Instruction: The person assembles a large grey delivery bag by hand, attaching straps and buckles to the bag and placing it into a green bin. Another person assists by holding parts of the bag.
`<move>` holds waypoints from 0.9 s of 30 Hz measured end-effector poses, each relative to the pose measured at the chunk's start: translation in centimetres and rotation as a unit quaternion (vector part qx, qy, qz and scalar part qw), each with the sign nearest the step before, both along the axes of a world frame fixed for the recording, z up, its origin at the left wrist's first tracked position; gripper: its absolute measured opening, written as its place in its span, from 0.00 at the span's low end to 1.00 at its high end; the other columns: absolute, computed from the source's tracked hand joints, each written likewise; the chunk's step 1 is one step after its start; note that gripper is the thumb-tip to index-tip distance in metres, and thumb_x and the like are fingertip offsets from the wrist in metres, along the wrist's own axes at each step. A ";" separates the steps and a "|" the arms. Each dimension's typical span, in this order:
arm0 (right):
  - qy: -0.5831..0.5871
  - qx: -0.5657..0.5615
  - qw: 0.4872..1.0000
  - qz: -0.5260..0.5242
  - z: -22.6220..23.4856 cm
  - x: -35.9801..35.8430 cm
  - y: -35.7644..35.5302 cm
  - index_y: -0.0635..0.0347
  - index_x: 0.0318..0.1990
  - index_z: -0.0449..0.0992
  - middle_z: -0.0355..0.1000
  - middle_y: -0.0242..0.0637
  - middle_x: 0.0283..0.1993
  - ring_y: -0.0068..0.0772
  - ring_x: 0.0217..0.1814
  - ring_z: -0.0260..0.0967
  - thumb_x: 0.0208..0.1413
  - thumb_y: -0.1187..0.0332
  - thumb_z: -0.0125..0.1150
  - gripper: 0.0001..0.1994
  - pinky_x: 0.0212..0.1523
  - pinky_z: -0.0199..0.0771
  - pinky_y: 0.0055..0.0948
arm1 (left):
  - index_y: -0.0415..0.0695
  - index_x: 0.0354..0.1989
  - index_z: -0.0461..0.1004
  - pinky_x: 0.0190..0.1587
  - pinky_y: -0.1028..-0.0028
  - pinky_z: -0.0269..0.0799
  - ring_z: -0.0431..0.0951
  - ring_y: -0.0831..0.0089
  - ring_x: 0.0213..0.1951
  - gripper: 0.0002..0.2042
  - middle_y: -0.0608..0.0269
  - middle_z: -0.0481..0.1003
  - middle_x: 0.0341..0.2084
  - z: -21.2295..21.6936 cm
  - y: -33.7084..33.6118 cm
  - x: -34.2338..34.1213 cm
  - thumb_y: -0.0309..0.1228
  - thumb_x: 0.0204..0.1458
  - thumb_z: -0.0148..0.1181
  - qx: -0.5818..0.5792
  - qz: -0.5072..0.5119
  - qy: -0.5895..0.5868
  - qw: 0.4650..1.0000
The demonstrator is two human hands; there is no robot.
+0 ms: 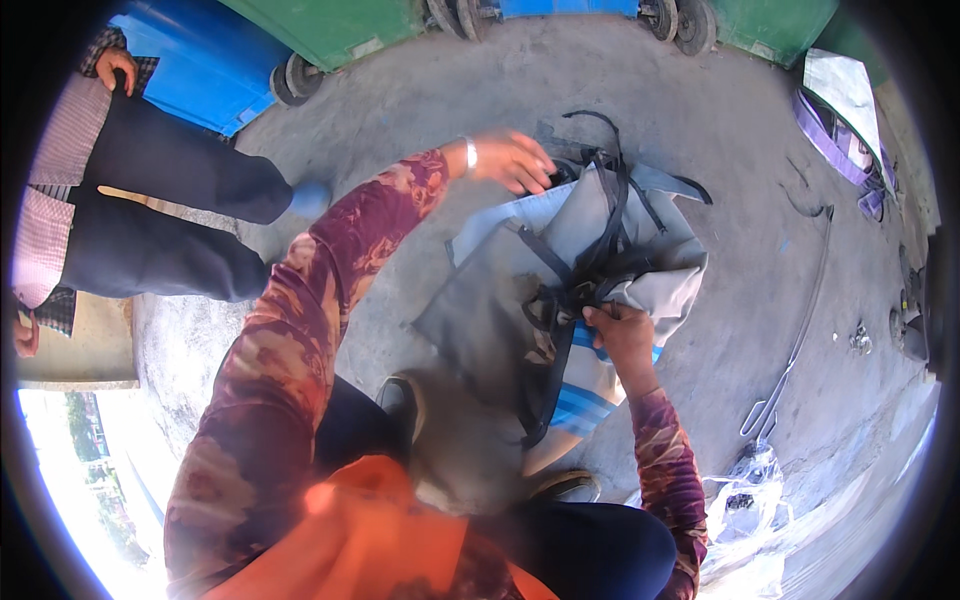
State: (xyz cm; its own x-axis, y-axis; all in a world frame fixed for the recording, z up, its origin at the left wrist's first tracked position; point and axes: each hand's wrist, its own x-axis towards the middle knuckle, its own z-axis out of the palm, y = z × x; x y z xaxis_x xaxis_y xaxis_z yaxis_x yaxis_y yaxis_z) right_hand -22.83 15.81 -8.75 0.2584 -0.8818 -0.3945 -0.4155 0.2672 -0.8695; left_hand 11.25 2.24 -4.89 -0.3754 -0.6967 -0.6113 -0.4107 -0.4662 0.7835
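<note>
A large, crumpled, pale grey fabric bag [655, 240] with blue stripes lies on the ground before my feet. Tangled black straps [590, 265] run across its middle and over its far end. My right hand [622, 335] is closed on the straps near the bag's centre, with the fingertips partly hidden among them. At the bag's far left corner, my left hand [510, 162] reaches out with fingers extended, slightly smeared by motion. It holds nothing that I can see; I cannot tell whether it touches the bag's edge.
Another person [180, 160] in dark trousers sits at the left. Green [340, 30] and blue [190, 60] wheeled bins line the back. Long metal tongs [800, 340] lie at the right beside a clear plastic bag [750, 490]. A purple-and-white bag [840, 130] is at the far right.
</note>
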 end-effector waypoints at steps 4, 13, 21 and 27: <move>0.052 -0.020 0.997 0.050 -2.2 -0.1 -0.5 0.57 0.32 0.83 0.73 0.34 0.17 0.28 0.18 0.73 0.53 0.57 0.66 0.12 0.25 0.71 0.28 | 0.41 0.67 0.62 0.68 0.52 0.57 0.57 0.47 0.69 0.38 0.39 0.56 0.68 -3.9 1.1 2.8 0.61 0.60 0.43 -0.166 -0.074 -0.483 0.857; -0.049 -0.033 0.998 -0.002 -5.6 0.5 -1.1 0.63 0.26 0.81 0.74 0.31 0.21 0.19 0.18 0.68 0.51 0.68 0.70 0.08 0.23 0.66 0.22 | 0.47 0.62 0.67 0.58 0.57 0.65 0.68 0.50 0.59 0.32 0.46 0.70 0.54 -18.5 8.4 -4.6 0.51 0.51 0.60 -0.181 0.017 -0.314 0.932; -0.013 0.014 0.999 -0.026 -7.1 -0.2 -0.5 0.60 0.27 0.76 0.72 0.34 0.22 0.27 0.19 0.66 0.55 0.71 0.58 0.06 0.17 0.58 0.30 | 0.40 0.60 0.67 0.47 0.61 0.74 0.80 0.51 0.46 0.30 0.42 0.79 0.43 -3.3 10.7 -12.6 0.42 0.50 0.64 -0.074 0.108 -0.126 0.983; -0.020 -0.079 0.989 -0.120 5.9 -3.3 0.8 0.62 0.29 0.78 0.72 0.31 0.24 0.21 0.23 0.66 0.55 0.74 0.53 0.07 0.22 0.65 0.29 | 0.44 0.58 0.69 0.50 0.61 0.72 0.78 0.52 0.49 0.34 0.48 0.77 0.48 18.5 8.7 -17.1 0.61 0.53 0.55 0.018 0.118 -0.084 0.989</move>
